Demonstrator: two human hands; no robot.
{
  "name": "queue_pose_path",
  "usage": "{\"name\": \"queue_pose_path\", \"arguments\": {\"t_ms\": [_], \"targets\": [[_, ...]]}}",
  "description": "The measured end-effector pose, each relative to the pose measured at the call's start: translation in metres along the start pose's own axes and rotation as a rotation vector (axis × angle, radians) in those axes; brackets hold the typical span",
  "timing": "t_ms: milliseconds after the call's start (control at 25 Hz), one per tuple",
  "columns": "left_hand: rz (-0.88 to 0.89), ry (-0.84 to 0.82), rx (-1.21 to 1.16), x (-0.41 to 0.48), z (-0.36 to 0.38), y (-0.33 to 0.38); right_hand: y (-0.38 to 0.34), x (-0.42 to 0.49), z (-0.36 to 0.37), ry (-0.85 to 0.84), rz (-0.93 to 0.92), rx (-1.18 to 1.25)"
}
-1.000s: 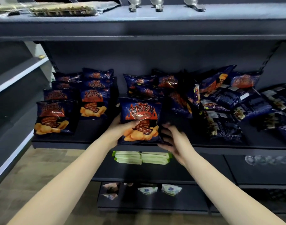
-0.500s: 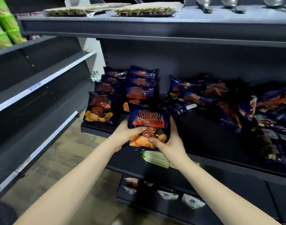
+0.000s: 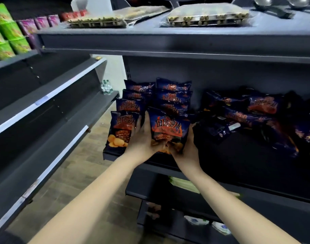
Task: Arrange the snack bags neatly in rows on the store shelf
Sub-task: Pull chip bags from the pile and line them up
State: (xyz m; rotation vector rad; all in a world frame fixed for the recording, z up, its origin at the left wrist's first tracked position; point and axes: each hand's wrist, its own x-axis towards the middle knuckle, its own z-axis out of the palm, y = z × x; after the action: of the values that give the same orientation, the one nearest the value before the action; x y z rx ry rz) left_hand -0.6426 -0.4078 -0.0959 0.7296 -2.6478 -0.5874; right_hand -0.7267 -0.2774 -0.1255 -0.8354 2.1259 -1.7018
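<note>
We held 1 snack bag (image 3: 168,131) upright at the front edge of the shelf (image 3: 238,161), near its left end, heading the 2nd row. Our left hand (image 3: 142,140) clasped its left edge, fingers running up the side and thumb on the lower front. Our right hand (image 3: 188,148) clasped the right edge, fingers hidden behind the bag. Its long axis stood vertical, face toward us, between the 2 palms. Just left stood the 1st row's front bag (image 3: 121,131). The loose heap (image 3: 256,111) lay rightward, nearer our right hand, which seemed best placed to fetch the next.
</note>
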Motion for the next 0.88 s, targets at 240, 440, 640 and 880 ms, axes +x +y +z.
{"name": "queue_pose_path", "arguments": {"t_ms": [240,440,640,880], "targets": [[0.064,-0.009,0.367,0.018,0.014,-0.035,0.016,0.016,0.02,0.017,0.01,-0.233],[0.136,0.081,0.37,0.022,0.028,-0.056,0.019,0.014,0.027,0.104,-0.01,-0.286],[0.177,0.131,0.308,0.023,0.032,-0.062,0.021,0.014,0.03,0.079,0.002,-0.343],[0.213,0.165,0.283,0.023,0.034,-0.065,0.021,0.011,0.034,0.106,-0.109,-0.455]]}}
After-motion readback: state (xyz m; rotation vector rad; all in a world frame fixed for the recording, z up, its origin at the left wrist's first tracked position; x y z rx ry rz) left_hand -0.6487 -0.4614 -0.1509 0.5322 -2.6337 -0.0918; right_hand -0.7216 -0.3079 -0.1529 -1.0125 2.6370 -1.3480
